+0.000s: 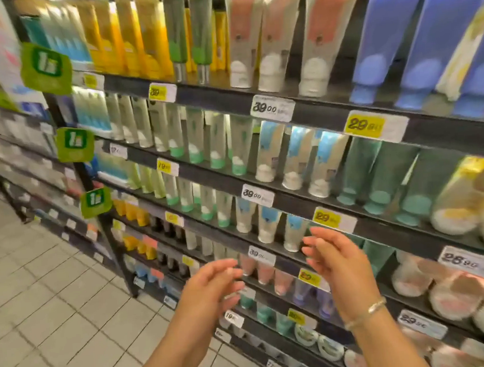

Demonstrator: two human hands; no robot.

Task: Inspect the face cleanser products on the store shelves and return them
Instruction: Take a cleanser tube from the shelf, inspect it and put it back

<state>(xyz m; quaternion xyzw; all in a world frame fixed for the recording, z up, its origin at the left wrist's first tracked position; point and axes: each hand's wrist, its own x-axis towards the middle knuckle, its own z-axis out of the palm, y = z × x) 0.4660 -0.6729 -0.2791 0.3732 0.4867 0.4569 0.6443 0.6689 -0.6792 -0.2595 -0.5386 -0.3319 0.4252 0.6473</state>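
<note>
Cleanser tubes [294, 232] are standing cap-down in rows on the dark shelves [308, 207], long axes close to upright, and none is being held at this moment. Nearest the camera, both hands are hanging in front of the lower shelves with nothing in them. The left hand [213, 282] is sitting lower and to the left, fingers loosely curled and pointing right. The right hand [337, 258] is higher and to the right, fingers relaxed and slightly spread, its fingertips [311, 243] lying just in front of the blue-and-white tubes, beside a yellow price tag [327, 217]. A bracelet [364, 312] is circling that wrist. Those tubes lie up and slightly left of the right hand, which looks the nearer one for any reach. Farther up, pink tubes [265, 41] and blue tubes [422, 36] are filling the top shelf.
</note>
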